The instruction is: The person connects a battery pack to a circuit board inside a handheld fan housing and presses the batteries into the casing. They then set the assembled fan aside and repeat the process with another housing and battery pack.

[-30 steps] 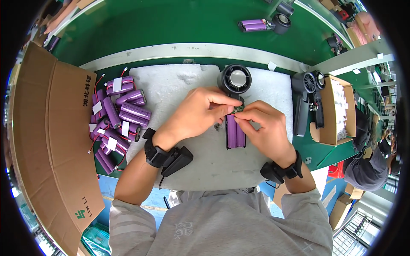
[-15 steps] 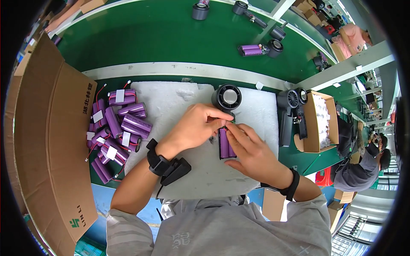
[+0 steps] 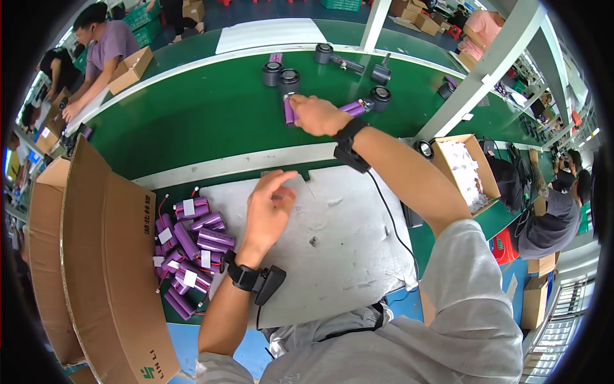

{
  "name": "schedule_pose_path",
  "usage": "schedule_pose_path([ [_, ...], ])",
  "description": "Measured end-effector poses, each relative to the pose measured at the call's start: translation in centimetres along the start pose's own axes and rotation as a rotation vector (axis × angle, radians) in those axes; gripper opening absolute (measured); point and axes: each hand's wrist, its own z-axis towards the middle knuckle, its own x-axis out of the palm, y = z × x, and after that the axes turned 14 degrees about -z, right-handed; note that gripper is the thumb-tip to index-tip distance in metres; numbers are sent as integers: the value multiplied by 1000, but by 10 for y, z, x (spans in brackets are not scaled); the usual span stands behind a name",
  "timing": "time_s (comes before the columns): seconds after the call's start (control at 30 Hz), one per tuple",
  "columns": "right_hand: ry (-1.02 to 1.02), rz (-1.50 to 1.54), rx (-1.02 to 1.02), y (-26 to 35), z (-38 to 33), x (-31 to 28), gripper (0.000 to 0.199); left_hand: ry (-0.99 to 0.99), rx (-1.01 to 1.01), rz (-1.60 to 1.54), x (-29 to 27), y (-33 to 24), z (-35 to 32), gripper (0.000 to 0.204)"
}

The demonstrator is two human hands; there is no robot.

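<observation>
Over on the far green bench, my right hand (image 3: pixel 316 115) has its fingers closed on a part-built handheld fan with a round dark head (image 3: pixel 290 80). Purple battery cells (image 3: pixel 289 110) show in the fan's lower part beside my fingertips; the rest of the grip is hidden by the hand. My left hand (image 3: pixel 268 208) hovers empty above the left part of the white foam sheet (image 3: pixel 339 237), fingers apart and slightly curled. Left of it lies a heap of purple battery packs (image 3: pixel 185 240) with red wires and white tags.
Several other fan assemblies (image 3: pixel 380 97) rest along the far bench. A large cardboard box (image 3: pixel 115 256) walls off the left side. An open carton of white pieces (image 3: pixel 465 173) stands right of the foam, near a white post (image 3: pixel 480 77). Other people sit at nearby benches.
My right hand has carried the fan from the foam sheet to the far bench. The left hand has let go of it and opened. The view has shifted.
</observation>
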Motion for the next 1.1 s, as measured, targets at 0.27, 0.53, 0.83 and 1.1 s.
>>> schedule_pose_path([
  [0.27, 56, 257, 251, -89, 70, -24, 45, 10, -13, 69, -26, 17, 19, 30],
  [0.53, 190, -69, 565, -284, 93, 45, 92, -14, -63, 40, -34, 26, 65, 28],
  [0.83, 317, -50, 574, -332, 114, 68, 76, -17, -92, 23, -34, 23, 78, 25],
  [1.1, 57, 160, 650, -289, 115, 28, 53, -35, -74, 54, -53, 16, 44, 24],
])
